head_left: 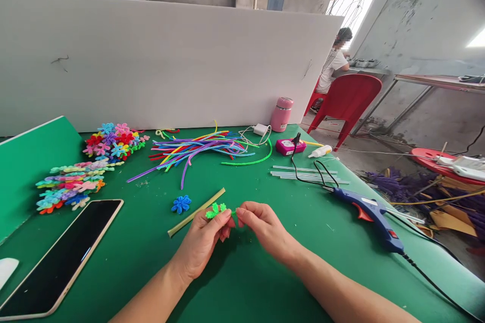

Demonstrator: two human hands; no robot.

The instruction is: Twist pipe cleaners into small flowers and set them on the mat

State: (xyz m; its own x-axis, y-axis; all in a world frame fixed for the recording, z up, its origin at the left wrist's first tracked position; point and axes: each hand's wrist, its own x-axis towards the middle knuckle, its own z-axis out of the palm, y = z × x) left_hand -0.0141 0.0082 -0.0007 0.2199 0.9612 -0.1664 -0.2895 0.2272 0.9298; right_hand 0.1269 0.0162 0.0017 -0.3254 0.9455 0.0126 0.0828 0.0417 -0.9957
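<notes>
A bright green pipe cleaner [215, 210], bent into several petal loops, is pinched between the thumb and fingers of my left hand [206, 234]. Close beside it, my right hand [261, 222] pinches the green end that sticks out to the right; the fingertips hide part of it. Behind my left hand lies a flat tan strip [197, 212], slanting across the green tabletop. A finished blue pipe cleaner flower [181, 204] rests to the left of that strip.
Loose pipe cleaners [204, 149] lie at the back, with flower piles [111, 144] to their left. A phone [64, 257] is at front left. At right are a blue glue gun [367, 217], glue sticks [299, 175] and a pink bottle [282, 114]. Beyond, a person [333, 65] sits.
</notes>
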